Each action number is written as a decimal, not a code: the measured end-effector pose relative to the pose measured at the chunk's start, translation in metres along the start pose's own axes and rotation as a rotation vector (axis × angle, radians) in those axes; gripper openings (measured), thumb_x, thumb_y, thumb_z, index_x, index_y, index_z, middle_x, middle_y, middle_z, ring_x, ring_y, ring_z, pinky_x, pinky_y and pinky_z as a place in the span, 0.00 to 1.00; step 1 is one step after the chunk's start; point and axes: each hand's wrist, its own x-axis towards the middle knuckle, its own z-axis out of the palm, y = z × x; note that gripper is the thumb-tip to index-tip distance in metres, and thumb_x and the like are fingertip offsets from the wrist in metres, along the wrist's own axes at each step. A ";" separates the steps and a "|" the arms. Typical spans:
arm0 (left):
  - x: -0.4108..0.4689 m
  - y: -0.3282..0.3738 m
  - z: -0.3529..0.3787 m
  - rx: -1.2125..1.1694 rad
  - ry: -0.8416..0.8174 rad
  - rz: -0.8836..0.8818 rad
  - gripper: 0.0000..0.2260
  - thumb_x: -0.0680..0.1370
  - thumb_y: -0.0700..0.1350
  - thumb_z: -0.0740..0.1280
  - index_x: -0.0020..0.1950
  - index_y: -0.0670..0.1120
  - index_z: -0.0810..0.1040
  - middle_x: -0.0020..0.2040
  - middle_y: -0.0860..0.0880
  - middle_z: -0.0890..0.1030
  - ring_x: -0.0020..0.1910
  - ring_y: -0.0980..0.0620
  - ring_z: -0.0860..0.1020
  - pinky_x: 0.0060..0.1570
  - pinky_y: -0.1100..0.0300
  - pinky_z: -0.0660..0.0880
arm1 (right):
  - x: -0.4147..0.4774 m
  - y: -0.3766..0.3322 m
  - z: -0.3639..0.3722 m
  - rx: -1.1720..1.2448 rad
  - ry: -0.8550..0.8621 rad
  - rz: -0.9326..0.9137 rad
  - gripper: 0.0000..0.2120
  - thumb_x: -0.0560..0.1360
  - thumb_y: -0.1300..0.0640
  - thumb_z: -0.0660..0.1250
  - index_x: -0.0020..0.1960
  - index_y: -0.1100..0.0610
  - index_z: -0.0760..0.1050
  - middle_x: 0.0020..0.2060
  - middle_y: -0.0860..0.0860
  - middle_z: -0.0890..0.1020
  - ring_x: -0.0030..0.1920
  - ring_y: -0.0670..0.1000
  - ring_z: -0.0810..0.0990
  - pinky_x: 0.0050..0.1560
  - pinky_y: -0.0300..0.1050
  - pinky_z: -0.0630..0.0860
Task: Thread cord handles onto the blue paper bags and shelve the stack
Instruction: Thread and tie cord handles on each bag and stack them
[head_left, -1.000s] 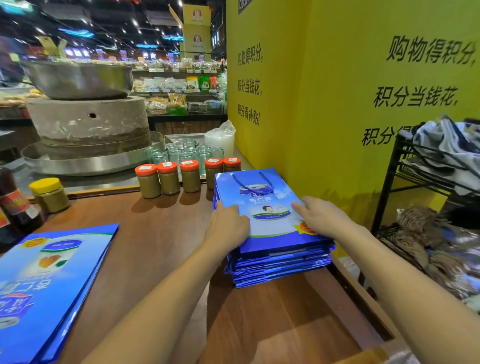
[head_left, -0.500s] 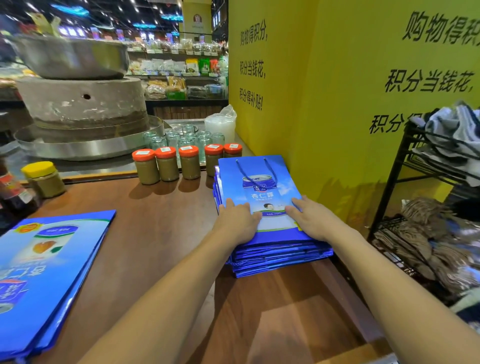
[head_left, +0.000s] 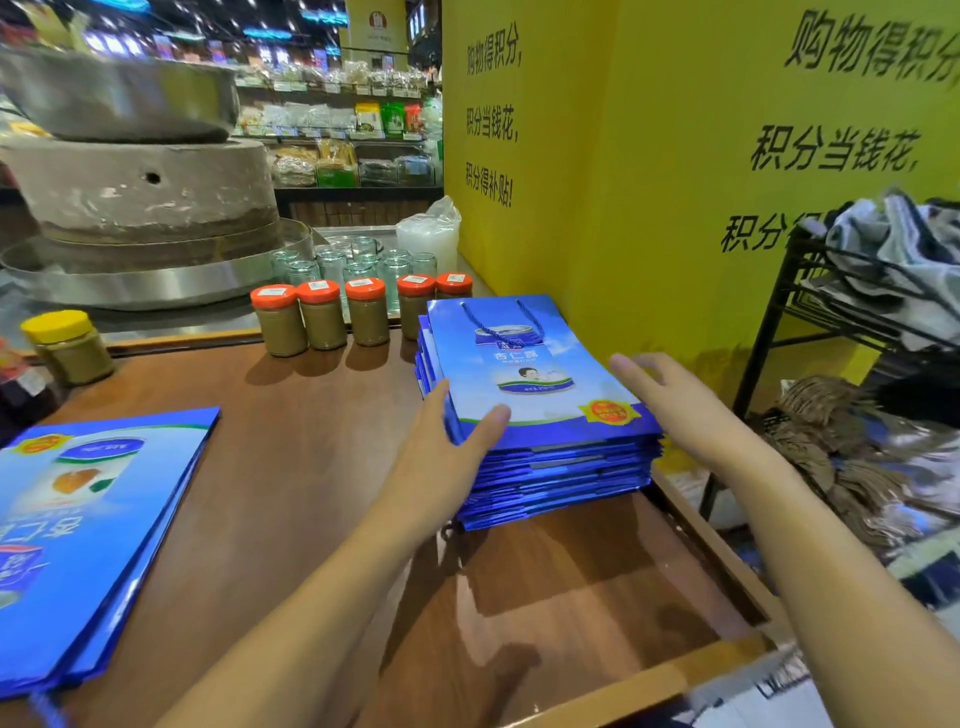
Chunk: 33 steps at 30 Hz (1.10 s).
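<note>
A stack of flat blue paper bags (head_left: 540, 395) lies on the brown wooden table (head_left: 311, 467), close to the yellow wall. The top bag has a blue cord handle (head_left: 498, 319) threaded through it. My left hand (head_left: 447, 452) is at the stack's near left corner, its fingers straight along the left side and its thumb resting on the top bag. My right hand (head_left: 670, 400) hovers open over the stack's right edge, blurred, and I cannot tell whether it touches the bags. A second pile of larger blue bags (head_left: 93, 519) lies at the table's left.
Orange-lidded jars (head_left: 322, 322) stand in a row behind the stack, with empty glass jars (head_left: 353, 262) beyond them. A yellow-lidded jar (head_left: 67, 345) and a stone mill (head_left: 140, 197) are at the left. A black wire rack (head_left: 779, 332) holding cloth stands to the right, past the table's edge.
My right hand has lifted off the top bag and spread open at the right edge. My left hand has slid from the top to the stack's left corner.
</note>
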 end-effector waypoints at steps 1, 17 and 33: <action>-0.010 -0.009 0.007 -0.078 0.029 -0.028 0.24 0.80 0.67 0.62 0.73 0.61 0.62 0.66 0.63 0.76 0.59 0.65 0.78 0.49 0.71 0.73 | -0.012 0.007 0.006 0.126 0.002 0.024 0.39 0.75 0.24 0.58 0.73 0.52 0.72 0.65 0.46 0.77 0.62 0.47 0.76 0.59 0.41 0.71; -0.029 -0.037 0.055 -0.131 0.168 -0.093 0.34 0.77 0.75 0.45 0.81 0.66 0.47 0.79 0.55 0.67 0.72 0.53 0.73 0.73 0.46 0.69 | -0.037 0.038 0.057 0.199 0.416 0.089 0.18 0.86 0.44 0.56 0.67 0.51 0.77 0.59 0.53 0.83 0.61 0.58 0.78 0.54 0.53 0.71; -0.008 0.005 0.018 0.851 -0.123 0.003 0.52 0.70 0.48 0.81 0.83 0.54 0.48 0.64 0.43 0.78 0.61 0.40 0.78 0.54 0.51 0.74 | -0.023 0.046 -0.002 -0.418 -0.229 -0.159 0.58 0.65 0.57 0.85 0.83 0.37 0.53 0.69 0.54 0.78 0.61 0.54 0.79 0.56 0.41 0.74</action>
